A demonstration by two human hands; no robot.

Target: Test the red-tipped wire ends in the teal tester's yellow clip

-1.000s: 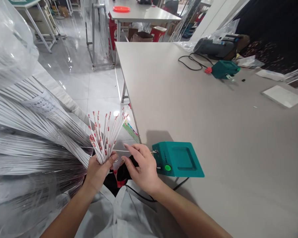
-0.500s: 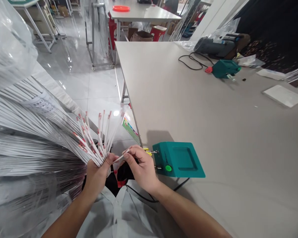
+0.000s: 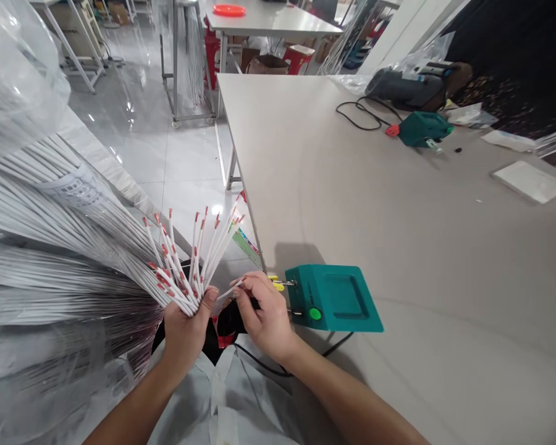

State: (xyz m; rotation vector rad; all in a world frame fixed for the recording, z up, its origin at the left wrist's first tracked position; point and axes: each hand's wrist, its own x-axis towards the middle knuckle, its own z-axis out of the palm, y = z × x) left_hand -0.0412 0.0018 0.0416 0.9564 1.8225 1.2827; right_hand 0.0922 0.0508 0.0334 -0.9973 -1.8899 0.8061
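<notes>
A bundle of white wires (image 3: 178, 290) with reddish, copper-coloured tips fans out from my left hand (image 3: 186, 330), which is closed around it. Between thumb and fingers, my right hand (image 3: 264, 315) pinches the end of a single white wire (image 3: 225, 292) that runs across from the left hand. Just right of that hand, on the table's near left edge, sits a green device (image 3: 336, 298) with a round green button (image 3: 314, 314). A clip with yellow grips (image 3: 276, 283) sticks out from its left side, partly behind my fingers.
Long bundles of white wire (image 3: 50, 216), partly wrapped in clear plastic, fill the left side. The grey table (image 3: 398, 204) carries a second green device (image 3: 425, 129), a black cord (image 3: 359, 117) and a white flat block (image 3: 532, 182). A wheeled rack (image 3: 192, 117) stands beyond.
My left hand has turned slightly, and the wire tips have spread and shifted to the right. The right hand keeps its pinch in nearly the same place.
</notes>
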